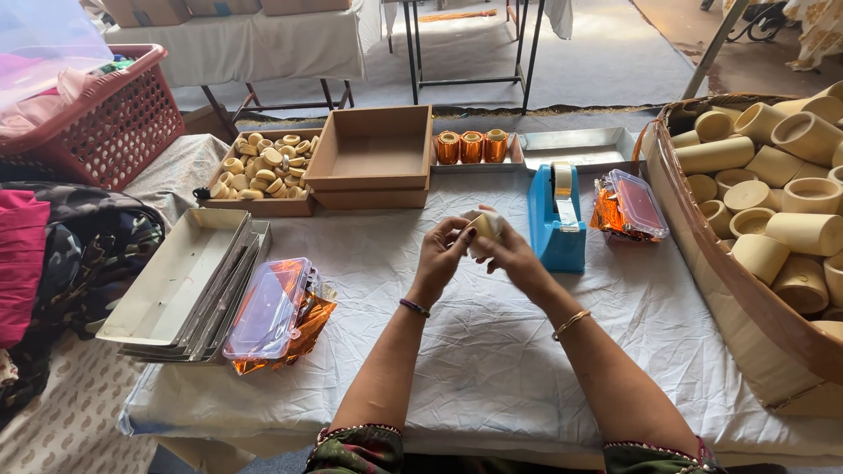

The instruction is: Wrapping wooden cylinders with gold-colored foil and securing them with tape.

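Head view: small cream cylinder (486,226) pinched between both hands, held up over the middle of the white-clothed surface (492,351). Left hand (442,254) fingers closed on its side, right hand (512,256) fingers curled round the other side. Blue tape dispenser (557,218) just beside, orange foil packs (625,209) further right. Looks like mid-wrap or taping; next probably needs a steady grip while turning it.
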